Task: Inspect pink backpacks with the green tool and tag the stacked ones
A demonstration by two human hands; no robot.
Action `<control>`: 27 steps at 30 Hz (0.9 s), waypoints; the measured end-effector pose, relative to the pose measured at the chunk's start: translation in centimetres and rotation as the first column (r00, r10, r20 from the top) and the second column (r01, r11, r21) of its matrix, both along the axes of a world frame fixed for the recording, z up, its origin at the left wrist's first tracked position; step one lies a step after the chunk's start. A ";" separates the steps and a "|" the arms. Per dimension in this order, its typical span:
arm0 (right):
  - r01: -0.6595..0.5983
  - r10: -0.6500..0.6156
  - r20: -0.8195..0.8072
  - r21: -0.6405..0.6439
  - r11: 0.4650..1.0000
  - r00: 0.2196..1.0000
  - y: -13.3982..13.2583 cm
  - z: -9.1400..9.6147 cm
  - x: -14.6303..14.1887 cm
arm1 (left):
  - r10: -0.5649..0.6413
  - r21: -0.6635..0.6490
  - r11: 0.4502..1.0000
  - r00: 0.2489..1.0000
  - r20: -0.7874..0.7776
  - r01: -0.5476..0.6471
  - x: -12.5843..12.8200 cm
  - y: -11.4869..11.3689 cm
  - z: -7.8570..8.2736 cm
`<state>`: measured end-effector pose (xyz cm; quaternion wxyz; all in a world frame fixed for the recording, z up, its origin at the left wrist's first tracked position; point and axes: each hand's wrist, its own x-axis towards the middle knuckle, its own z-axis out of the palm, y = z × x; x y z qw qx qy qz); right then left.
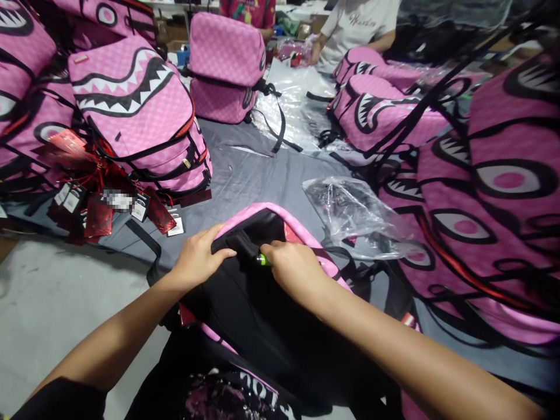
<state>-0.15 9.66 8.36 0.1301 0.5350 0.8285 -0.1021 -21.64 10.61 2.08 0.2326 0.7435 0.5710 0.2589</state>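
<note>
1. The right hand [301, 271] is curled closed around a small, stubby object with a bright green end [262, 260]; if that has an edge or point, which I can't tell, a slip could nick or mark the cloth.
2. The left hand [203, 254] has its thumb over the rim of the pink-and-black cloth bag [258, 303], fingers partly hidden behind; a loose hold there could let the black fold shift, and the thumb points towards the green end.
3. The bag lies tilted at the near edge of the grey-covered bench [262, 169], against the person's lap; a hard pull could slide it off.
4. A crumpled clear plastic bag [354, 216] lies just beyond and could get caught if the work drifts that way.
5. The bag's look: a broad, dull black cloth face, a pale pink curved border, and a glossy red patch near the right hand.
</note>
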 end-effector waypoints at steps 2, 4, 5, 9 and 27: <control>0.001 0.000 -0.001 0.024 1.000 1.000 0.0 0.3 0.1 | -0.010 -0.008 1.000 1.000 0.006 0.010 -0.1 0.1 0.0; 0.058 -0.051 -0.069 0.088 0.994 0.996 0.1 0.2 0.2 | -0.028 -0.004 1.000 0.999 0.020 0.028 -0.2 0.1 0.1; 0.090 -0.075 -0.125 0.119 0.989 0.989 0.2 0.1 0.1 | -0.033 0.001 0.999 0.999 0.025 0.033 -0.2 0.1 0.1; 0.011 0.027 -0.340 0.110 0.994 0.940 1.4 -0.5 -1.4 | -0.027 0.002 1.000 1.000 0.011 0.027 -0.4 0.0 -0.1; 0.225 -0.233 0.128 0.074 0.972 0.964 -6.9 -1.2 7.1 | -0.135 -0.234 0.962 0.990 0.034 0.139 -0.8 0.9 1.2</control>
